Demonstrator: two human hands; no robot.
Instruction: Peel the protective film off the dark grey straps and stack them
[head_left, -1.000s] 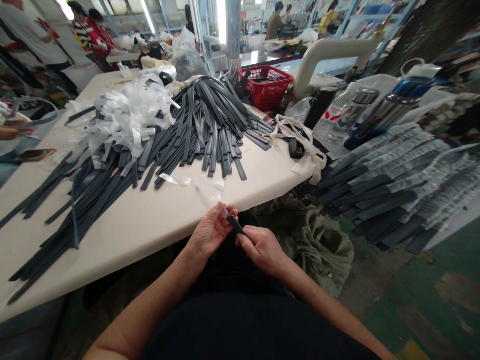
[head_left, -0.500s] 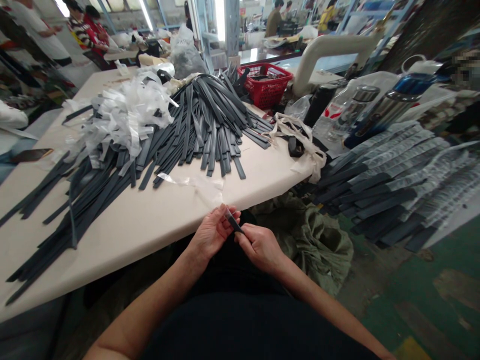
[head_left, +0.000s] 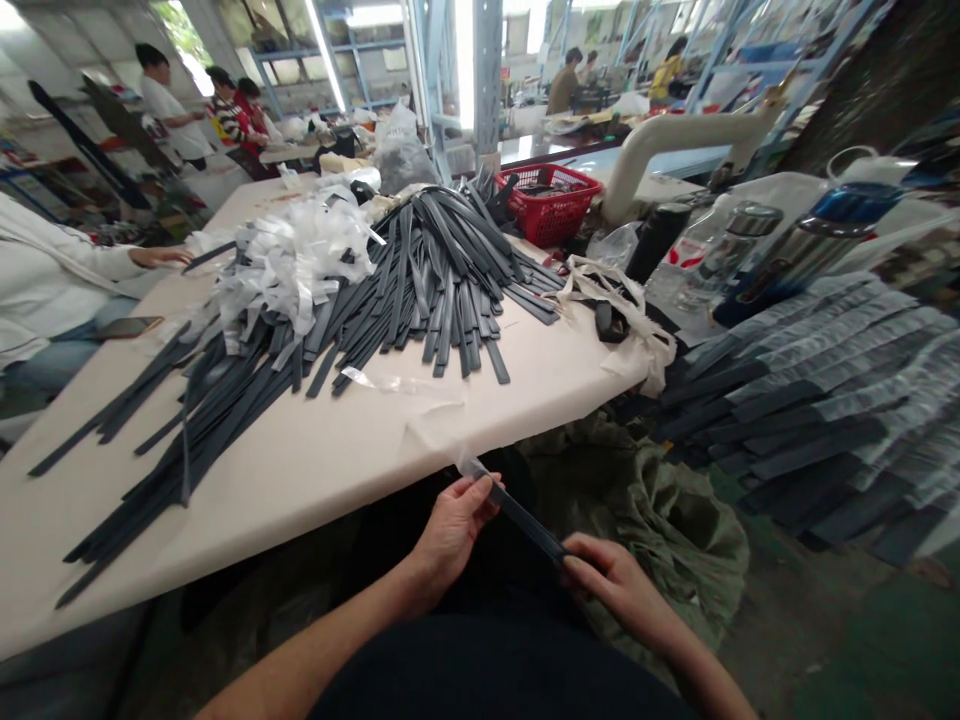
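Observation:
A dark grey strip point(head_left: 529, 519) stretches between my two hands, just off the table's front edge. My left hand point(head_left: 456, 525) pinches it near its upper end, where a clear plastic sleeve point(head_left: 470, 463) shows past the fingertips and trails onto the table. At the strip's lower end, my right hand point(head_left: 611, 582) is closed with thumb and fingers. A large heap of similar grey strips point(head_left: 442, 270) lies on the pale table point(head_left: 360, 450). White translucent plastic strips point(head_left: 300, 255) are piled on its left part.
Plastic-covered grey strips point(head_left: 825, 380) are stacked at the right, below a steel-and-blue flask point(head_left: 817, 240). A red basket point(head_left: 551, 210) stands behind the heap. Green sacking point(head_left: 667, 500) lies below the table edge. A person in a white top point(head_left: 60, 265) sits at the left, one hand on the table.
My right hand has drawn down and right, away from my left, so a longer length of grey strip shows between them. The camera view has tilted up and shifted left.

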